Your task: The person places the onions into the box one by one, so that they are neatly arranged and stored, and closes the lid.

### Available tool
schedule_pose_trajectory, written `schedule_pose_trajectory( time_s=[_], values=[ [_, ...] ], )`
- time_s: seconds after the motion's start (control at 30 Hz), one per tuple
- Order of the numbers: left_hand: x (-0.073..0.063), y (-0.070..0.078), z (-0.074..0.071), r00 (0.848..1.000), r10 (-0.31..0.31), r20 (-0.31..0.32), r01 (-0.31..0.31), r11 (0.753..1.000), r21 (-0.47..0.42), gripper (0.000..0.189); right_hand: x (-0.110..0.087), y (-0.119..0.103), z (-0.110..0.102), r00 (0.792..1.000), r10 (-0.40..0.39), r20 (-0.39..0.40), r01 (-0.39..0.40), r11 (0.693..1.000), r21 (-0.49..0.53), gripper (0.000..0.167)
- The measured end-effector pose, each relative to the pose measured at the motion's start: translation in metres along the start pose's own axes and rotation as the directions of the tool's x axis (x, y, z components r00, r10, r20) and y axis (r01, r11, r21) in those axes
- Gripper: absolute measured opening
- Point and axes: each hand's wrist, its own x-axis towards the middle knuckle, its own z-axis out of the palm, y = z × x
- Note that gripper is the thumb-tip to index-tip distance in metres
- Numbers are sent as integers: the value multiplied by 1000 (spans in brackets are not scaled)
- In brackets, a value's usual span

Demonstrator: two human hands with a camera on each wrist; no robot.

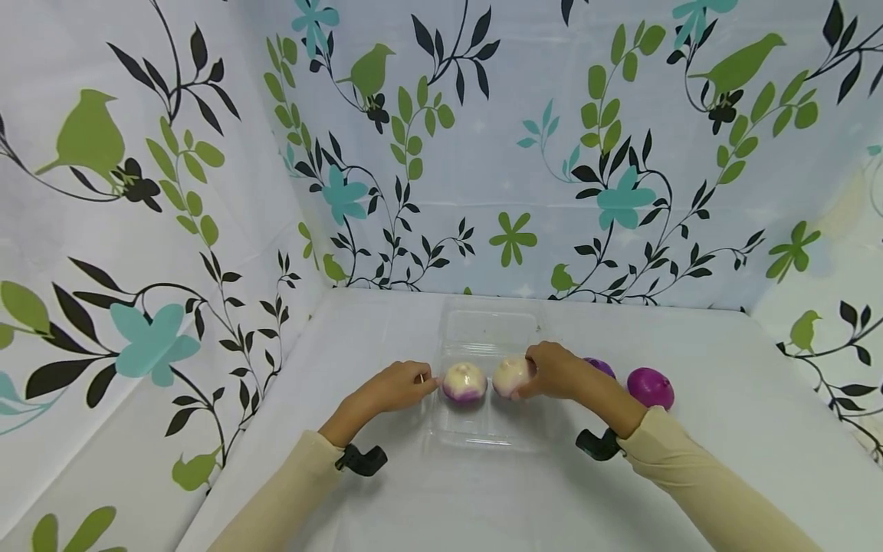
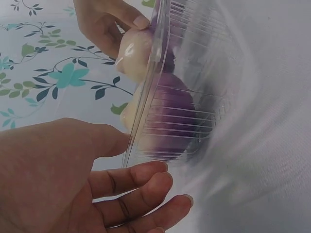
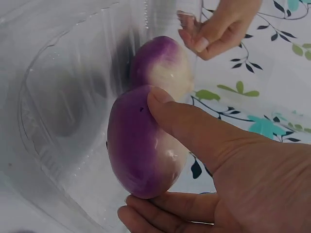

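my right grip (image 1: 555, 371) pinching one turnip (image 1: 509, 377) at the right side of a clear tray (image 1: 457, 423), left grip (image 1: 403, 385) holding its edge, second turnip (image 1: 465, 381) inside (plus purple things (image 1: 651, 388) on the counter (image 1: 731, 460))

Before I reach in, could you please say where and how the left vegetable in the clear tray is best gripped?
I'd probably grip the left vegetable from above, by its pale, rounded upper sides: they rise past the rim of the clear tray, whose wall screens the rest.

Passing room lies over the near end of the plastic container (image 1: 461, 426), two turnips (image 1: 465, 382) blocking just beyond.
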Motion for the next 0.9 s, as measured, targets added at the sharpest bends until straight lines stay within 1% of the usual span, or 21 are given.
schedule_pose_trajectory(
  time_s=[0.13, 0.43, 0.6, 0.9],
  values=[
    [1, -1, 2, 1000, -15, 8, 15, 1000, 4, 27, 1, -2, 8, 1000, -7, -13, 7, 1000, -16, 57],
    [1, 1, 0, 1000, -3, 6, 3, 1000, -1, 26, 3, -7, 19, 1000, 5, -25, -7, 998, -62, 60],
    [0, 2, -2, 1000, -10, 5, 10, 1000, 2, 25, 7, -6, 23, 1000, -4, -30, 2, 997, -80, 58],
    [2, -2, 0, 1000, -3, 4, 3, 1000, 10, 25, 11, -6, 29, 1000, -13, -19, 11, 990, -138, 53]
  ],
)
